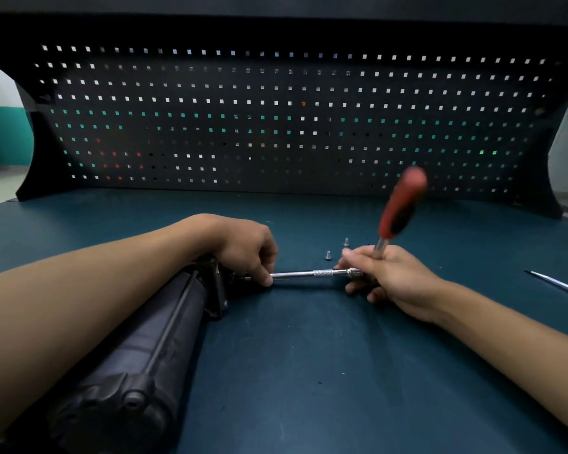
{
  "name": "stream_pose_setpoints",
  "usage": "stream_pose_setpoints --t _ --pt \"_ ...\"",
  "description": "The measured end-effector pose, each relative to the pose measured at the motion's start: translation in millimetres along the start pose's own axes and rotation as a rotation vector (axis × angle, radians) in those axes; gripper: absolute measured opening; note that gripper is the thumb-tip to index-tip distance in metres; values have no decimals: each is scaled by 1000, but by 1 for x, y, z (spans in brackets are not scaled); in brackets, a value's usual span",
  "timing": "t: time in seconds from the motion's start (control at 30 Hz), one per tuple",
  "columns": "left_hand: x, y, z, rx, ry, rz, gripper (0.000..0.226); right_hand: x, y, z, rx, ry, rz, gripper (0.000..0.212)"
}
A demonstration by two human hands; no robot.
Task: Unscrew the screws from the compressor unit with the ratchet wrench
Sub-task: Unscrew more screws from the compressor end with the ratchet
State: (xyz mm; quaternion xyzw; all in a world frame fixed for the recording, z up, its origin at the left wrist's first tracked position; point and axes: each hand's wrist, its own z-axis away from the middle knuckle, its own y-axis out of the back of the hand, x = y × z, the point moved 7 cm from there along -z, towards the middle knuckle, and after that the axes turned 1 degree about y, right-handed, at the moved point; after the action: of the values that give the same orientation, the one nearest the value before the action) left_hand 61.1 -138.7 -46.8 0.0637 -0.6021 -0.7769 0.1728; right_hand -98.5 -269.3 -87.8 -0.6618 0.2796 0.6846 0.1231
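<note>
Red-and-black ratchet wrench handle (402,203), black compressor unit (138,348), teal bench top (309,355), black square-holed pegboard (276,126).

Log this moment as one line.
left hand: pinches silver extension bar at black cylindrical compressor unit | right hand: grips red-handled ratchet wrench, handle blurred | two loose silver screws on blue-green bench

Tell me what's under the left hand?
The compressor unit's end and the ratchet wrench's silver bar reach under the left hand. Its fingers cover where they meet.
</note>
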Motion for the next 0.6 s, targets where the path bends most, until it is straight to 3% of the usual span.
stream_pose_setpoints --t 0.17,0.6 --pt "1 0 1 -16 -11 6 13 6 5 -10 127 -128 -6 45" --pt "0 0 0 -8 -21 37 15 8 5 -13 55 -290 62 53"
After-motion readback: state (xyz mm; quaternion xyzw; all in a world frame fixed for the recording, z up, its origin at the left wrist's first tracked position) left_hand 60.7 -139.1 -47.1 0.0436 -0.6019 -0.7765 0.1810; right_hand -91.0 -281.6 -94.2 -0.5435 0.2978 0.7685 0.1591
